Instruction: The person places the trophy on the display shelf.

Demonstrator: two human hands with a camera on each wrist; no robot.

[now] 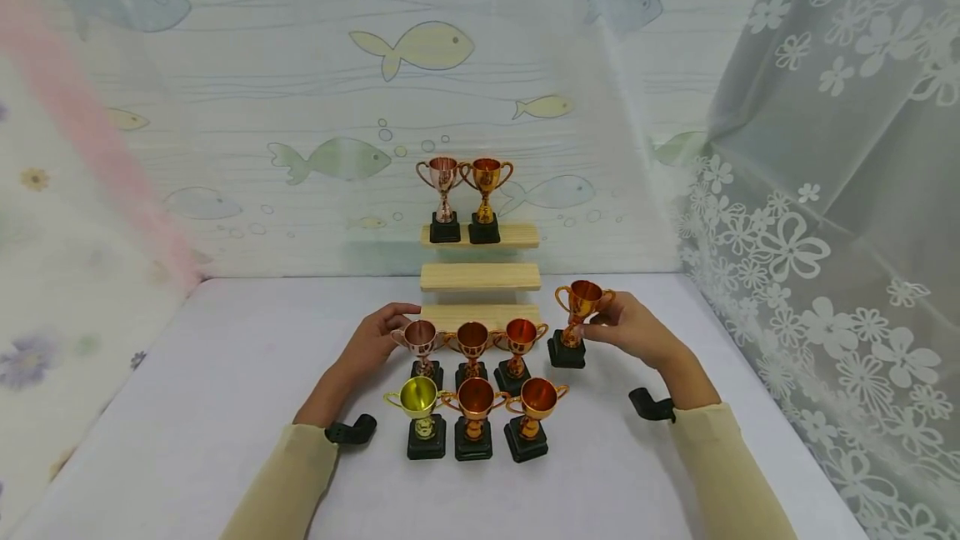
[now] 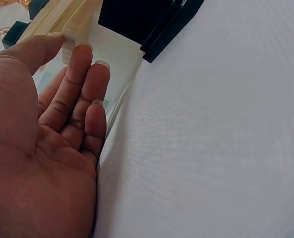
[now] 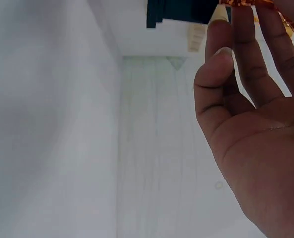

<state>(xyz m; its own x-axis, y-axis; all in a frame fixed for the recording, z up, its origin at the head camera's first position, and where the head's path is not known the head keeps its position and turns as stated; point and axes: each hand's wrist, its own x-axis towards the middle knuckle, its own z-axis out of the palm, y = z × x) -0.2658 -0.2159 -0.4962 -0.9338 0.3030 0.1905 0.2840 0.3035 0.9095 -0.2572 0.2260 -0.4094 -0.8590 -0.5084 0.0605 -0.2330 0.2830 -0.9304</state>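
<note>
One trophy (image 1: 581, 308) is pinched in the right hand (image 1: 632, 330); the left hand (image 1: 371, 346) loosely touches the rack (image 1: 480, 277).

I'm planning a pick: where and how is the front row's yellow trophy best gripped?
Probably pinch the yellow trophy by its stem, from the left: the stem narrows between flared cup and wide black base, it stands upright, and an orange trophy crowds its right side.

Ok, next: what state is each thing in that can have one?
Left hand, fingers slightly bent, at the lowest tier of the wooden rack
Right hand, gripping the held trophy
Held trophy, upright or nearly so
Top-tier trophies, both standing upright
Front-row trophies, all three upright on the table
Second-row trophies, all three upright
Wooden rack, standing, top tier occupied
Flowered sheer fabric, draped
</note>
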